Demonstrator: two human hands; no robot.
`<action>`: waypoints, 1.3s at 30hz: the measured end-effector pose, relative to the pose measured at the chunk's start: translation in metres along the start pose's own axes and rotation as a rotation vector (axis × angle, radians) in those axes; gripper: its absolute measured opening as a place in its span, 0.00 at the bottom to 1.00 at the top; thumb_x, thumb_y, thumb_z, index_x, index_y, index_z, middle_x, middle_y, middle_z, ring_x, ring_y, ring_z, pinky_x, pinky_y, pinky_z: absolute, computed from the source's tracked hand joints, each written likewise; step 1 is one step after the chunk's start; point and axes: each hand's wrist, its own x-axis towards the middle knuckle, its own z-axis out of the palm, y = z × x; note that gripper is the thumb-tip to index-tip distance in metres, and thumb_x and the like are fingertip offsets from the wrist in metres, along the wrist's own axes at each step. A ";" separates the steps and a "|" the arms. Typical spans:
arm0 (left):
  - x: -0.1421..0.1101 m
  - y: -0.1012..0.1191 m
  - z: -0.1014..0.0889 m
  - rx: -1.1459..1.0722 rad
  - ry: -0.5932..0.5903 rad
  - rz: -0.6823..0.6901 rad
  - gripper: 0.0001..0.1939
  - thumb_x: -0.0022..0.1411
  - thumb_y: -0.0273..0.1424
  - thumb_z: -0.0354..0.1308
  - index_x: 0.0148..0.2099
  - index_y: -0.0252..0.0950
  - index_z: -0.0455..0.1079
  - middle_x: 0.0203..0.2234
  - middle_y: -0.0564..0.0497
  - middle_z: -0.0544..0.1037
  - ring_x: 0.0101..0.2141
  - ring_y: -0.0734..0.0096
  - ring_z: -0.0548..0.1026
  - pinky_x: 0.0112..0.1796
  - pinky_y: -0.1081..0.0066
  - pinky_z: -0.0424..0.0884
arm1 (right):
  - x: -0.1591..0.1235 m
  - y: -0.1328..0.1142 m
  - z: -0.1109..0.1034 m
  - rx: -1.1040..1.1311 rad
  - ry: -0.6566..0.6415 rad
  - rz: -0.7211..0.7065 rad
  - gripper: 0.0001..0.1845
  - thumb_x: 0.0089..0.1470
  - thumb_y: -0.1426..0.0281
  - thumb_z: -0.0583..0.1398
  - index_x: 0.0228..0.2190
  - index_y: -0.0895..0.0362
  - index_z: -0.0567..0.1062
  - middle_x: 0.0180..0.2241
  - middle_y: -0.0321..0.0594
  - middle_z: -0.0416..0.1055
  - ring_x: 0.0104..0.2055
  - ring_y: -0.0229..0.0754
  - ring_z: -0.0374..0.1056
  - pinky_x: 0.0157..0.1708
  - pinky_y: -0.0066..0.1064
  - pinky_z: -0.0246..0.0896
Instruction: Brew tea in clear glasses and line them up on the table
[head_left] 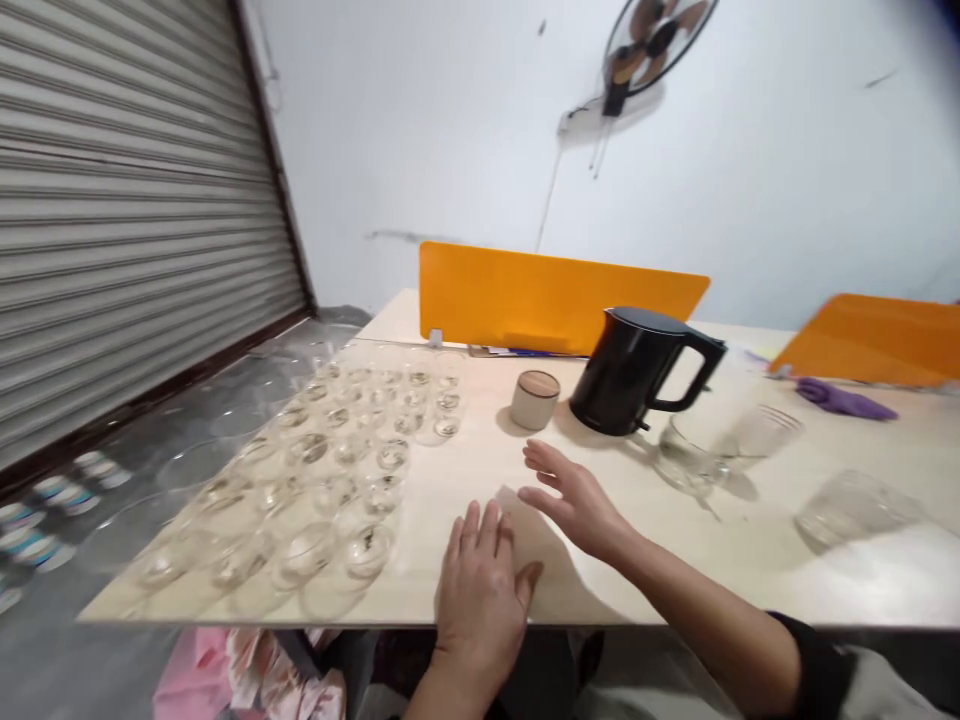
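My left hand (482, 575) lies palm down near the table's front edge, its fingers stretched forward with nothing in them. Just to its right, my right hand (571, 500) hovers over or rests lightly on the tabletop, fingers extended and thumb apart, holding nothing. Beyond the right fingertips stands a cream jar (532, 405) with a wood-coloured lid. A black electric kettle (626, 375) is upright beside the jar, handle towards the right. Many small clear cups (367, 550) stand in rows left of my hands, with dark bits at their bottoms.
Right of the kettle are a clear glass vessel (682, 460) and a ribbed glass (769, 435). Another clear glass (847, 510) lies tilted farther right. A purple cloth (844, 398) is near the orange dividers (525, 295). Pink fabric (202, 670) sits below the table.
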 end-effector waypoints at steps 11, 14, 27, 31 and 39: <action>-0.008 -0.012 0.015 0.111 0.064 0.143 0.28 0.73 0.45 0.50 0.63 0.30 0.72 0.63 0.37 0.72 0.65 0.41 0.66 0.62 0.44 0.65 | -0.091 0.002 -0.308 -0.709 0.820 0.298 0.35 0.55 0.51 0.65 0.60 0.55 0.71 0.56 0.53 0.76 0.56 0.59 0.74 0.57 0.52 0.70; -0.010 -0.015 0.017 0.117 0.073 0.163 0.28 0.74 0.45 0.48 0.63 0.30 0.72 0.63 0.37 0.72 0.64 0.41 0.67 0.61 0.44 0.65 | -0.073 0.031 -0.346 -0.826 0.645 0.524 0.43 0.55 0.49 0.65 0.65 0.59 0.66 0.63 0.58 0.68 0.60 0.63 0.70 0.60 0.52 0.66; -0.014 -0.031 0.021 0.098 0.076 0.279 0.24 0.72 0.40 0.45 0.64 0.40 0.68 0.60 0.42 0.76 0.64 0.45 0.69 0.57 0.45 0.70 | 0.005 0.123 -0.370 -0.884 0.126 0.558 0.59 0.40 0.56 0.73 0.69 0.58 0.61 0.64 0.59 0.65 0.61 0.63 0.67 0.58 0.48 0.65; -0.012 -0.027 0.017 0.059 0.091 0.262 0.26 0.70 0.41 0.47 0.67 0.45 0.65 0.57 0.44 0.79 0.62 0.47 0.70 0.58 0.45 0.69 | 0.003 0.132 -0.365 -0.899 0.205 0.541 0.55 0.39 0.58 0.74 0.66 0.55 0.65 0.58 0.55 0.70 0.54 0.58 0.72 0.53 0.45 0.68; -0.012 -0.025 0.013 0.053 0.065 0.245 0.25 0.72 0.43 0.46 0.66 0.44 0.67 0.58 0.44 0.78 0.63 0.48 0.69 0.58 0.46 0.69 | -0.003 0.118 -0.357 -0.921 0.258 0.548 0.51 0.42 0.59 0.72 0.65 0.58 0.66 0.55 0.55 0.70 0.51 0.55 0.72 0.51 0.42 0.68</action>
